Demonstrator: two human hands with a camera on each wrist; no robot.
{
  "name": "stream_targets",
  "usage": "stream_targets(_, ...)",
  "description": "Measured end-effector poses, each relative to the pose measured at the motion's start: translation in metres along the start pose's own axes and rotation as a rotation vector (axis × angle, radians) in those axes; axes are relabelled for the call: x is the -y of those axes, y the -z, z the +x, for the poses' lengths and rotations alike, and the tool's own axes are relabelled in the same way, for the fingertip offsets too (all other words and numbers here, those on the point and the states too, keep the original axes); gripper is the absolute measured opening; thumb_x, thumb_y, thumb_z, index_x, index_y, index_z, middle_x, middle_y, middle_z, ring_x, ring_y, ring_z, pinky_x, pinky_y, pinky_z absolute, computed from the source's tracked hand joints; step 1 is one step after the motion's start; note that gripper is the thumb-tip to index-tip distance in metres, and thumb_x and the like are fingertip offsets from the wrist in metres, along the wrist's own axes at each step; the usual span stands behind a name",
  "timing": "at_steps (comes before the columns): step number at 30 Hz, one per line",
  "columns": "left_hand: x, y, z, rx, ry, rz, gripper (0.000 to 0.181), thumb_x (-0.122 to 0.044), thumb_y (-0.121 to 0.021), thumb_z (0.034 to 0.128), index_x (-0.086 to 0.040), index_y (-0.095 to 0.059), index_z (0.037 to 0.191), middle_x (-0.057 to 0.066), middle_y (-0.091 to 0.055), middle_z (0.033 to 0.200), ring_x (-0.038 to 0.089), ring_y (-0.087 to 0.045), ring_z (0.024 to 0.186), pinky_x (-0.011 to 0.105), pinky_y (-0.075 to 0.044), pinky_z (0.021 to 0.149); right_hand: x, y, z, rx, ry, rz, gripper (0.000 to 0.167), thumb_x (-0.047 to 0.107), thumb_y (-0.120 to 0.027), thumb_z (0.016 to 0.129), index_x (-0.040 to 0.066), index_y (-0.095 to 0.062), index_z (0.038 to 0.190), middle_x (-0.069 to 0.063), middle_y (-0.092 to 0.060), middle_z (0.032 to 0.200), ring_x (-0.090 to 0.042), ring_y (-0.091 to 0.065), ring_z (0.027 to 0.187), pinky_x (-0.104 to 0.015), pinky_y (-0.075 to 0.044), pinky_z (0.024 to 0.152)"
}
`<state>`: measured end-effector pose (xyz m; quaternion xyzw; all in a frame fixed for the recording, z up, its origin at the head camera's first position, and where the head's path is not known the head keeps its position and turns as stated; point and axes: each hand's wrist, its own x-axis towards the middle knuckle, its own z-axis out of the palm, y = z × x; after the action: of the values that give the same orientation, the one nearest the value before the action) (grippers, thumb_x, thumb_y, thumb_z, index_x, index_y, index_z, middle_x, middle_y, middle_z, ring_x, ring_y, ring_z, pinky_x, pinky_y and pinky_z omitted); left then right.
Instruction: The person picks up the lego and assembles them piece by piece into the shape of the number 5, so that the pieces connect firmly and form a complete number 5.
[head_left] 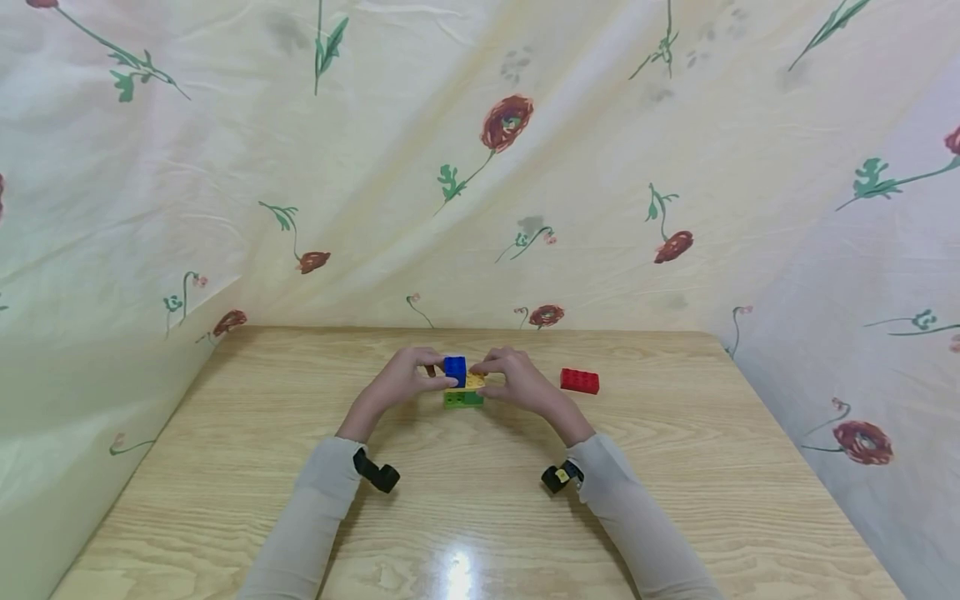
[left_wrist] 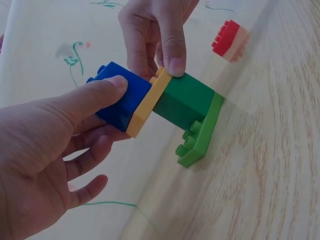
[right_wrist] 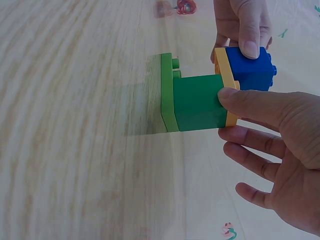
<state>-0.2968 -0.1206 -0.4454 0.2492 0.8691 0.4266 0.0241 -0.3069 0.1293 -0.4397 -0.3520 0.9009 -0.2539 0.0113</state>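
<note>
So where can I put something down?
Bare table shows between the sleeves, nearer than the block stack; left of the left hand; and right of the red brick. It's crowded at the stack, where the right hand grips too.

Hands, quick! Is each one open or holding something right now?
Left hand: closed, pinching the blue block.
Right hand: closed, pinching where the yellow piece meets the dark green block.

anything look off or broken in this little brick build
Nothing looks broken or spilled. The only oddity is the stagger: the blue block sits on the left end of the yellow plate, which juts out past the dark green block below, leaving a gap above the light green base.
</note>
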Motion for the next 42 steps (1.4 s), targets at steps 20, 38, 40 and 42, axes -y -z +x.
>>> stream_targets(20,-0.0054,0.0019,0.0008,0.0,0.024,0.027,0.026,-0.027,-0.078,0.0911,-0.007,-0.077,0.108,0.005,-0.073,0.099,0.015,-0.059,0.085,0.029,-0.048,0.072,-0.0018,0.0005,0.0016,-0.011,0.022,-0.017,0.035,0.019,-0.078,0.091,0.011,-0.074,0.125,-0.008,-0.072,0.112,-0.025,-0.059,0.104,-0.048,-0.043,0.094)
stream_targets(38,-0.0058,0.0023,0.0027,0.014,0.046,0.037,0.023,-0.026,-0.078,0.0913,-0.008,-0.076,0.106,0.004,-0.069,0.094,0.014,-0.058,0.08,0.028,-0.048,0.068,-0.0032,0.0035,0.0053,-0.006,0.039,0.07,0.034,0.015,-0.079,0.089,0.006,-0.074,0.122,-0.011,-0.071,0.109,-0.034,-0.062,0.105,-0.051,-0.052,0.09)
stream_targets(40,-0.0051,0.0019,0.003,0.014,0.043,0.029,0.022,-0.026,-0.078,0.0912,-0.009,-0.076,0.104,0.004,-0.069,0.093,0.014,-0.058,0.079,0.028,-0.048,0.068,-0.0044,0.0034,0.0056,-0.004,0.038,0.069,0.034,0.016,-0.079,0.09,0.007,-0.075,0.122,-0.011,-0.071,0.108,-0.033,-0.062,0.104,-0.049,-0.051,0.089)
stream_targets(42,-0.0043,0.0017,0.0034,0.015,0.04,0.02,0.02,-0.026,-0.078,0.0912,-0.009,-0.076,0.102,0.004,-0.069,0.092,0.014,-0.057,0.079,0.028,-0.048,0.068,-0.0055,0.0031,0.0058,-0.004,0.039,0.066,0.034,0.017,-0.079,0.09,0.007,-0.075,0.122,-0.01,-0.071,0.108,-0.032,-0.062,0.103,-0.046,-0.051,0.088)
